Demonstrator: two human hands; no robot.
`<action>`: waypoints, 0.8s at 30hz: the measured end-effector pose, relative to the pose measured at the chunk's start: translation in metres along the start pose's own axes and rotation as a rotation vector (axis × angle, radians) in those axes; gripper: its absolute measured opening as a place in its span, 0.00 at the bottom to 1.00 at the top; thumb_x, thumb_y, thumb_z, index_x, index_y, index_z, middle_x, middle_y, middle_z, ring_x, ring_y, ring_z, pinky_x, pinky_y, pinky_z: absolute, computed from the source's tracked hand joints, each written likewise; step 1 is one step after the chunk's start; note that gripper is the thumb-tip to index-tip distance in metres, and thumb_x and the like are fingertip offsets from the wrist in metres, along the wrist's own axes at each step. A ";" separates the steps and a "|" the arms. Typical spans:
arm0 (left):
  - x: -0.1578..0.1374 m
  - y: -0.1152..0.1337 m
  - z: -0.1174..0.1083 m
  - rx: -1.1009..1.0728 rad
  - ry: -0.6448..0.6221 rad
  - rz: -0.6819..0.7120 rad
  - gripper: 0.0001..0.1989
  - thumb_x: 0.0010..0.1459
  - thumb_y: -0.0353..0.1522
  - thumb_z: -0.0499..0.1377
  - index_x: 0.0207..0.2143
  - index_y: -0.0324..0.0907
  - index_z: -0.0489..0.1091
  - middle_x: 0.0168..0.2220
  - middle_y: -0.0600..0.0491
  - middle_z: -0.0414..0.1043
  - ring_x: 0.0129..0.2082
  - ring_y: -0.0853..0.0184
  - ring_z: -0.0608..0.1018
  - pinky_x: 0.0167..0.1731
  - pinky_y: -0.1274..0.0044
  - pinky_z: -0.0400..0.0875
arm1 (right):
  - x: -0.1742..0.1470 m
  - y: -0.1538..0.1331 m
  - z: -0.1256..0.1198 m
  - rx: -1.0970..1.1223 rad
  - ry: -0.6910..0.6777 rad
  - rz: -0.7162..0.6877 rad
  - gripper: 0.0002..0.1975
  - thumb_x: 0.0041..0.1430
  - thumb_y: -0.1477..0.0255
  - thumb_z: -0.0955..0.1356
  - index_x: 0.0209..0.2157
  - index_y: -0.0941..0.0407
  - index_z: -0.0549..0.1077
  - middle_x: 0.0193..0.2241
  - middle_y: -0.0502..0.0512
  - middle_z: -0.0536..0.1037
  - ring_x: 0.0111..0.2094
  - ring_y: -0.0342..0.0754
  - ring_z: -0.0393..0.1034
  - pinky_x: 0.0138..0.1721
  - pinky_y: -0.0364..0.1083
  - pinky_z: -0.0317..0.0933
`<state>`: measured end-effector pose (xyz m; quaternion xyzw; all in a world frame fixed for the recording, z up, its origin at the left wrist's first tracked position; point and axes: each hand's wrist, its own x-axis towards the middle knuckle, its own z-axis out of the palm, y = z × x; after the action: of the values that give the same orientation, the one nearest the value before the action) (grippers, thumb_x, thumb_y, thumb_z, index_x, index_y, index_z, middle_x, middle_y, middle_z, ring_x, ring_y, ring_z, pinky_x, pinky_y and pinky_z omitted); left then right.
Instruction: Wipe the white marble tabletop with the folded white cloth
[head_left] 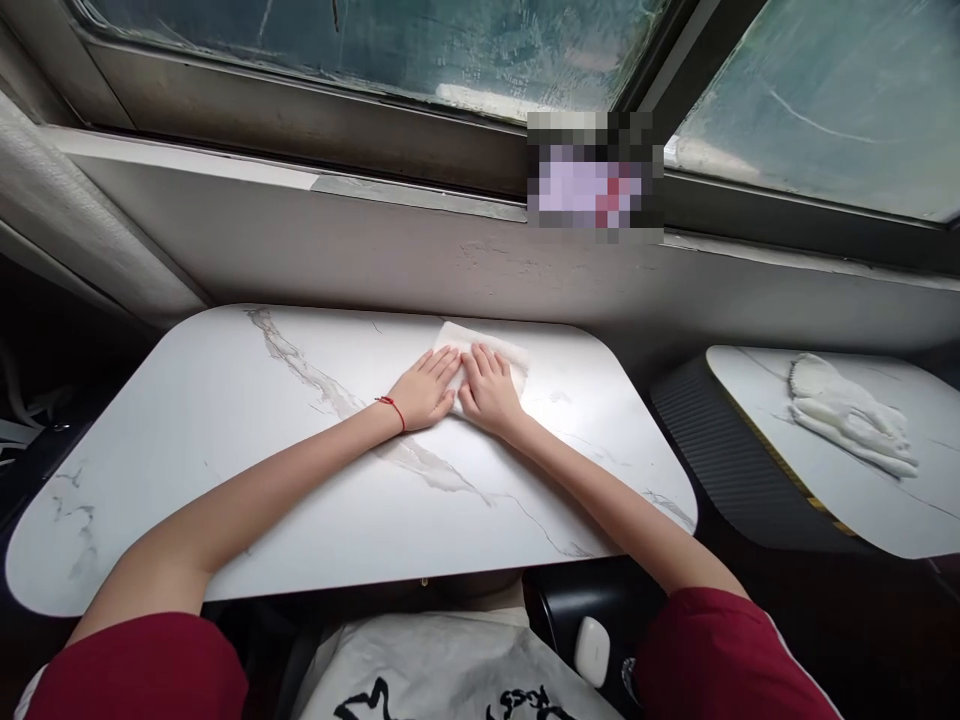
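A folded white cloth (pixel 517 358) lies flat near the far edge of a white marble-patterned table (pixel 300 530). My left hand (pixel 426 388), with a red string bracelet (pixel 391 408) at the wrist, rests palm down on the cloth's left side, fingers stretched out. Beside it, my right hand (pixel 489 388) presses flat on the middle of the cloth, its fingers extended and slightly apart. Neither hand grips the cloth; both lie on top and cover much of it.
Behind the table runs a wall ledge (pixel 420 240) under windows (pixel 375 50). To the right, a second marble-patterned table (pixel 757 400) bears white knitted gloves (pixel 851 415). A small white case (pixel 592 650) sits on a black surface near my right elbow.
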<state>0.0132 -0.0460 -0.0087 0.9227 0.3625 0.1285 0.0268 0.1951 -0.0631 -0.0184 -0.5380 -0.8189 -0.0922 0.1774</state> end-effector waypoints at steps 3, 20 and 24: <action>0.002 -0.024 -0.004 0.035 0.001 -0.063 0.33 0.68 0.36 0.42 0.69 0.25 0.52 0.72 0.37 0.50 0.73 0.56 0.52 0.72 0.62 0.45 | 0.031 -0.004 0.012 0.032 -0.002 -0.036 0.27 0.63 0.72 0.58 0.60 0.68 0.67 0.64 0.74 0.66 0.66 0.64 0.55 0.65 0.61 0.47; 0.003 -0.057 -0.005 0.049 0.068 -0.174 0.32 0.67 0.34 0.42 0.70 0.28 0.52 0.72 0.38 0.51 0.73 0.56 0.53 0.71 0.61 0.46 | 0.085 -0.013 0.022 0.124 0.012 -0.082 0.21 0.60 0.74 0.61 0.52 0.65 0.71 0.53 0.71 0.72 0.57 0.61 0.61 0.59 0.55 0.51; 0.003 -0.055 -0.007 0.053 0.053 -0.177 0.32 0.67 0.34 0.42 0.69 0.26 0.53 0.72 0.37 0.51 0.73 0.56 0.53 0.72 0.62 0.45 | 0.083 -0.011 0.025 0.124 0.025 -0.098 0.20 0.61 0.74 0.61 0.52 0.64 0.71 0.53 0.71 0.73 0.56 0.61 0.61 0.59 0.55 0.52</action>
<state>-0.0231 -0.0036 -0.0096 0.8837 0.4464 0.1403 0.0042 0.1503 0.0113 -0.0082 -0.4841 -0.8461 -0.0564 0.2157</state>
